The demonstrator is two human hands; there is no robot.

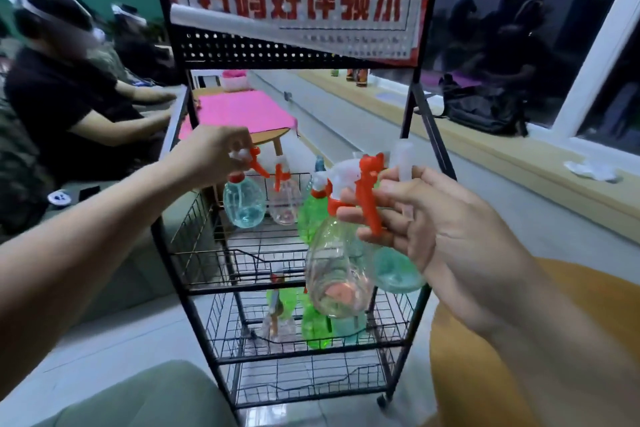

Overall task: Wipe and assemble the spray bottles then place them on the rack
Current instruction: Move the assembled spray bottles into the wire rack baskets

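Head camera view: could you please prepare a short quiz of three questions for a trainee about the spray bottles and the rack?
1. True or false: the left hand holds the pale blue transparent plastic spray bottle by its sprayer head.
2. Where is that bottle? A: at the top basket of the black metal wire rack. B: on the floor. C: on the pink table.
3. Short answer: what colour is the trigger of the clear plastic spray bottle in the right hand?
Key: 1 true; 2 A; 3 orange-red.
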